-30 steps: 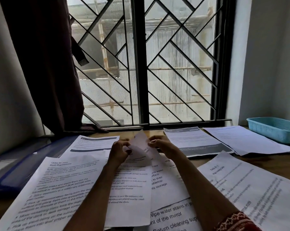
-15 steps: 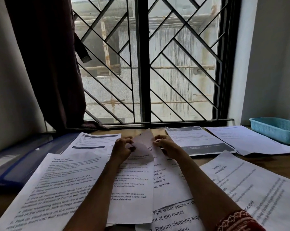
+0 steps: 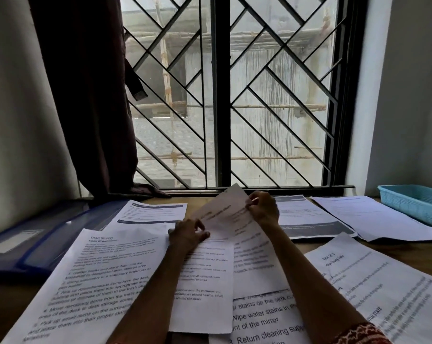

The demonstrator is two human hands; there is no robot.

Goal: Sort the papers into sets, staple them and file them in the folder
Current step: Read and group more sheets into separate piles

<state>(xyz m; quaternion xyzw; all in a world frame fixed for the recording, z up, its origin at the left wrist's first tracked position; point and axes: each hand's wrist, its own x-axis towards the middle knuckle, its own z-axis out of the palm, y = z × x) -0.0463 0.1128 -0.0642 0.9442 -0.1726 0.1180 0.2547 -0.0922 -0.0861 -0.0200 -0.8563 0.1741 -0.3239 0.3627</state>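
Sheet (image 3: 225, 212) now peeled up from the pile, right hand (image 3: 264, 209) pinching its top edge. Left hand (image 3: 187, 234), fingers curled, pins page beneath (image 3: 205, 281). Sorting underway; stapling not begun.

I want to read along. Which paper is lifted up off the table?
The middle sheet, pinched by both hands, its top tilted toward the window. The others lie flat.
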